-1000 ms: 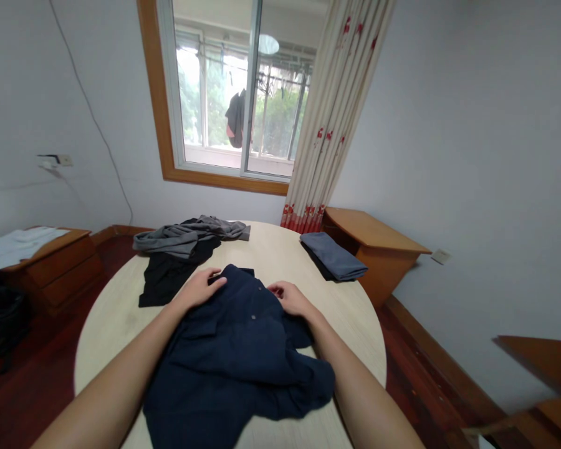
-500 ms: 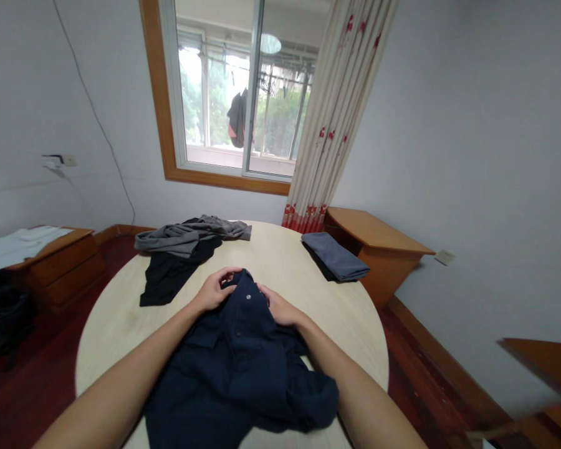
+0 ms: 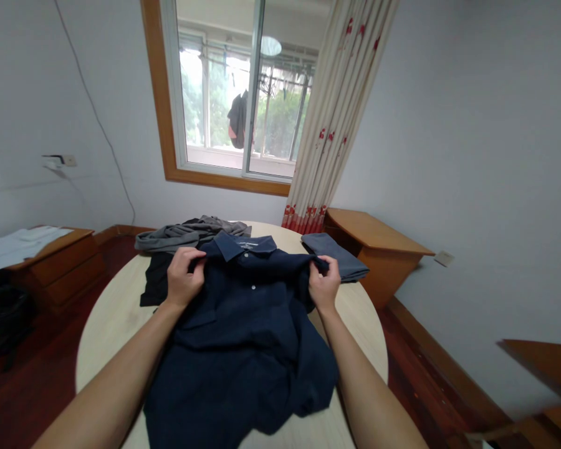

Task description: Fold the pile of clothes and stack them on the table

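Pinching a navy shirt (image 3: 247, 337) between thumb and fingers, 2 bare hands hold the garment out by its shoulders above a round, pale wooden table (image 3: 105, 346). The left hand (image 3: 186, 274) grips the cloth to the left of the collar (image 3: 231, 248), while the right hand (image 3: 325, 280) gathers a fold of it at the opposite shoulder. The shirt's buttoned front faces up, with 2 pale buttons (image 3: 253, 287) showing below the collar, which points toward the window (image 3: 215, 112). Its lower part lies rumpled over the near half of the tabletop and runs out of the bottom of the view.

Beyond the left hand, a crumpled gray garment (image 3: 166, 238) rests over black cloth (image 3: 154, 284) at the table's far left; whether the collar touches the heap cannot be told. Just past the right hand, a folded blue-gray garment (image 3: 325, 243) lies near the table's right edge. Behind it stands a wooden desk (image 3: 376, 232), next to a cream curtain (image 3: 336, 125) patterned in red. At far left, white cloth (image 3: 23, 243) covers part of a low wooden cabinet (image 3: 72, 268), and a dark garment (image 3: 237, 118) hangs outside, beyond the glass.
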Demonstrator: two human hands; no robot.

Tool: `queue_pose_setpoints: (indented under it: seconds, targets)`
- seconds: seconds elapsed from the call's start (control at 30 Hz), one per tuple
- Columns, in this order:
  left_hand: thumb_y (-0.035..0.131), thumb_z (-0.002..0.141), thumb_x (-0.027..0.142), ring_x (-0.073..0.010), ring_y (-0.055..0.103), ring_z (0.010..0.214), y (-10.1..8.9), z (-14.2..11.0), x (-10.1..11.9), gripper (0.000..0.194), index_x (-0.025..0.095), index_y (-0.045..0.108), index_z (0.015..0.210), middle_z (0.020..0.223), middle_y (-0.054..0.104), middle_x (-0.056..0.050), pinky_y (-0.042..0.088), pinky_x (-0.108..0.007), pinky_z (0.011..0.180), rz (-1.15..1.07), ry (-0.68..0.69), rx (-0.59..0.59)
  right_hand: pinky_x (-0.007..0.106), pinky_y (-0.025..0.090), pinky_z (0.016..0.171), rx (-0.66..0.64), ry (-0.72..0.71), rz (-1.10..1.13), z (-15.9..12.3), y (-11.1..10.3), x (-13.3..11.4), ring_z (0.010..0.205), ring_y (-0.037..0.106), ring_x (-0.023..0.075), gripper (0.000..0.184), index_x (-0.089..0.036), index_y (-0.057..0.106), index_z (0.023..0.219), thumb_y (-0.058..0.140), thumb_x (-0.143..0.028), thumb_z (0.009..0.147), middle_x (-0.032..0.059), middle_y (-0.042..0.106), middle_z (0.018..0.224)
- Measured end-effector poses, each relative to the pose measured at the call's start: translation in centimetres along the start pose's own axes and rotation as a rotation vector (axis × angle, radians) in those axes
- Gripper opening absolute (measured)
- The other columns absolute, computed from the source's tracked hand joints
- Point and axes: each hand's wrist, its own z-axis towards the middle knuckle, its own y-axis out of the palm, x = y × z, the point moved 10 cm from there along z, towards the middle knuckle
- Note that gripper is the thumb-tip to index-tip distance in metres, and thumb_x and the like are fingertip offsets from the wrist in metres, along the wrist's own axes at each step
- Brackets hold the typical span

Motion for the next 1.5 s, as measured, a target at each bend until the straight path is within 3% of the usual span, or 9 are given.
queue_pose_setpoints:
  seconds: [0.17, 0.3, 0.63, 0.73, 0.9, 1.03, 1.17, 1.33, 1.5]
  targets:
    - [0.059, 0.082, 0.039, -0.0276, 0.058, 0.103, 4.6, -1.4, -2.6, 0.021, 0.021, 0.065, 0.092, 0.101, 0.066, -0.009, 0.042, -0.044, 0.099, 0.097, -0.063, -0.373, 0.036, 0.049, 0.074, -0.344, 0.131, -0.107, -1.2, 4.3, 5.2, 0.073, 0.060, 0.0213, 0.028, -0.017, 0.062, 0.097, 0.058, -0.036, 0.076, 0.0063, 0.066, 0.083]
    - [0.059, 0.083, 0.047, -0.0328, 0.047, 0.125, 7.0, -3.2, -4.7, 0.036, 0.023, 0.066, 0.109, 0.129, 0.060, -0.012, 0.031, -0.055, 0.105, 0.235, -0.105, -0.565, 0.035, 0.050, 0.072, -0.463, 0.234, -0.161, -2.0, 5.5, 8.5, 0.069, 0.060, 0.0189, 0.046, -0.016, 0.059, 0.115, 0.062, -0.037, 0.073, 0.0075, 0.067, 0.092]
    - [0.048, 0.092, 0.050, -0.0278, 0.051, 0.127, 11.4, -6.8, -4.3, 0.044, 0.020, 0.067, 0.118, 0.135, 0.059, -0.010, 0.037, -0.044, 0.110, 0.252, 0.018, -0.874, 0.033, 0.050, 0.074, -0.699, 0.205, -0.212, -4.1, 8.0, 8.5, 0.075, 0.061, 0.0189, 0.063, -0.018, 0.054, 0.127, 0.070, -0.043, 0.071, 0.0057, 0.069, 0.096]
    - [0.060, 0.084, 0.055, -0.0309, 0.044, 0.135, 11.9, -7.5, -5.0, 0.058, 0.022, 0.059, 0.131, 0.145, 0.051, -0.010, 0.032, -0.047, 0.113, 0.357, -0.035, -0.985, 0.031, 0.048, 0.070, -0.604, 0.177, -0.231, -2.5, 6.5, 7.8, 0.072, 0.060, 0.0185, 0.052, -0.017, 0.063, 0.118, 0.064, -0.030, 0.068, 0.0042, 0.069, 0.090]
    - [0.077, 0.062, 0.060, -0.0340, 0.021, 0.147, 11.7, -9.3, -5.8, 0.107, 0.023, 0.033, 0.152, 0.160, 0.024, -0.014, 0.018, -0.050, 0.119, 0.458, -0.165, -1.246, 0.029, 0.044, 0.061, -0.280, 0.275, -0.449, 1.4, -0.1, 8.4, 0.063, 0.057, 0.0196, 0.046, -0.016, 0.071, 0.106, 0.051, -0.020, 0.065, 0.0014, 0.062, 0.068]
    - [0.083, 0.051, 0.059, -0.0386, 0.009, 0.149, 11.0, -11.4, -5.3, 0.125, 0.025, 0.024, 0.155, 0.162, 0.011, -0.017, 0.008, -0.060, 0.117, 0.500, -0.159, -1.410, 0.034, 0.047, 0.079, -0.279, 0.156, -0.707, 1.8, -0.8, 6.2, 0.092, 0.062, 0.0258, 0.049, -0.018, 0.071, 0.109, 0.050, -0.012, 0.065, 0.0094, 0.069, 0.100]
    - [0.082, 0.050, 0.063, -0.0418, 0.008, 0.148, 10.8, -12.1, -3.3, 0.125, 0.025, 0.026, 0.155, 0.161, 0.010, -0.019, 0.001, -0.068, 0.113, 0.498, -0.087, -1.449, 0.039, 0.042, 0.100, -0.479, -0.056, -0.662, -0.9, 4.3, 2.7, 0.115, 0.056, 0.0268, 0.041, -0.019, 0.068, 0.116, 0.050, -0.019, 0.079, 0.0108, 0.065, 0.120]
    - [0.039, 0.092, 0.064, -0.0285, 0.015, 0.150, 12.6, -10.5, 0.6, 0.071, 0.023, 0.039, 0.150, 0.161, 0.022, -0.011, 0.007, -0.054, 0.119, 0.326, -0.014, -1.218, 0.042, 0.038, 0.108, -0.922, -0.137, -0.599, -7.5, 11.3, 1.8, 0.126, 0.052, 0.0277, 0.048, -0.016, 0.060, 0.130, 0.056, -0.039, 0.089, 0.0135, 0.059, 0.135]
    - [0.035, 0.094, 0.062, -0.0293, 0.015, 0.150, 14.2, -11.7, -0.9, 0.066, 0.027, 0.038, 0.150, 0.161, 0.021, -0.006, 0.010, -0.062, 0.116, 0.387, -0.064, -1.244, 0.050, 0.027, 0.116, -1.071, -0.016, -0.701, -9.9, 12.6, 4.2, 0.144, 0.032, 0.0317, 0.067, -0.013, 0.046, 0.145, 0.055, -0.051, 0.090, 0.0148, 0.038, 0.154]
